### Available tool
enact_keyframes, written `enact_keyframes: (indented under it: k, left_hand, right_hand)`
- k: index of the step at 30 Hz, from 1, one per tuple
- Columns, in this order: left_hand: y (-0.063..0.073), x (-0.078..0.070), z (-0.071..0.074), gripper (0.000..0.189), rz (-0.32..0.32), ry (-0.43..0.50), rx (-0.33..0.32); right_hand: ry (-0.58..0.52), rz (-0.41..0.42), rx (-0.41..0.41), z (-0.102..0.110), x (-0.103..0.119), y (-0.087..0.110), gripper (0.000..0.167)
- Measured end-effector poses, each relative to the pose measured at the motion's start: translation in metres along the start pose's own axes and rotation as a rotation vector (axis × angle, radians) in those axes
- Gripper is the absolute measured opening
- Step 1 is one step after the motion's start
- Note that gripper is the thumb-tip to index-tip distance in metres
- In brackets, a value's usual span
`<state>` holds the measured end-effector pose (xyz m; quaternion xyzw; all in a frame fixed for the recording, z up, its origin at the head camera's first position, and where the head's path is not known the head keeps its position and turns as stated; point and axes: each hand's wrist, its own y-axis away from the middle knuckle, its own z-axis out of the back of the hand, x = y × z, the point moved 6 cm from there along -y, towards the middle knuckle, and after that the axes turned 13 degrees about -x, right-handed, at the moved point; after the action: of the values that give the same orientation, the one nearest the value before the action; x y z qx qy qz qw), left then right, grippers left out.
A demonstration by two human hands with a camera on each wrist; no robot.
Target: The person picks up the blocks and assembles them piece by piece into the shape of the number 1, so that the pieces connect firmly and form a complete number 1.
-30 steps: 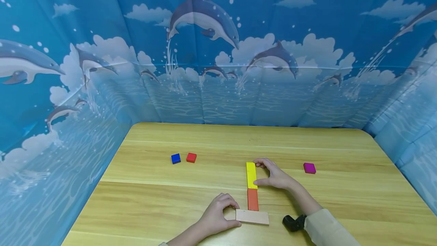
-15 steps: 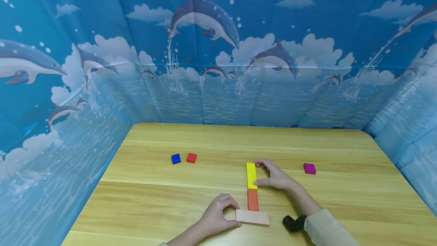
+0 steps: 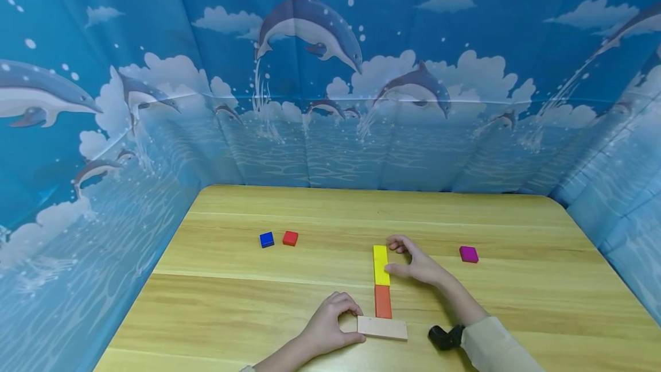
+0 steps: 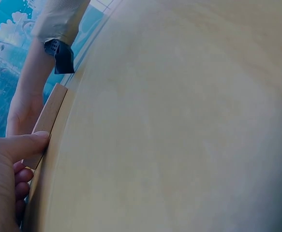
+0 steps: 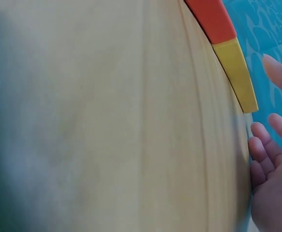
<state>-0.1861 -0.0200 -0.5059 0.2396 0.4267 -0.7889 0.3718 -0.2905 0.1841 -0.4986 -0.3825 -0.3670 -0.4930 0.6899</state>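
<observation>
Block T (image 3: 383, 302) together! Left hand (image 3: 328, 326) pinches its pale block (image 3: 383, 328); right hand (image 3: 419, 266), spread, empty. Small blocks (image 3: 290, 238) left and right sit unjoined.

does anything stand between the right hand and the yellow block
Nothing visible does: the right wrist view shows a bare gap between the right hand and the yellow block. The orange block touches only the yellow one's near end.

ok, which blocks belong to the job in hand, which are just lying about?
In the job:
pale block, pinched by the left hand
orange block
yellow block, beside the right hand

Apparently lying about:
blue block
red block
magenta block
</observation>
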Motion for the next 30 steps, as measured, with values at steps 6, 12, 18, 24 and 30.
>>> enact_keyframes:
  k: [6,12,18,24,30]
  left_hand:
    - [0.0,0.0,-0.001,0.03,-0.001,0.004,0.001]
    - [0.0,0.002,0.0,0.029,0.01,0.007,0.005]
    - [0.0,0.001,0.0,0.029,0.01,0.006,0.006]
    - [0.0,0.001,0.0,0.029,0.004,0.004,0.004]
    - [0.0,0.001,0.0,0.029,0.002,0.002,0.001]
  right_hand:
    - [-0.029,0.044,-0.084,0.014,0.008,0.001,0.061]
    - [0.093,0.096,-0.196,0.04,0.014,0.006,0.062]
    - [0.203,0.105,-0.312,0.068,0.016,0.015,0.062]
    - [0.247,0.113,-0.371,0.092,0.015,0.029,0.06]
    - [0.274,0.087,-0.404,0.114,0.009,0.043,0.06]
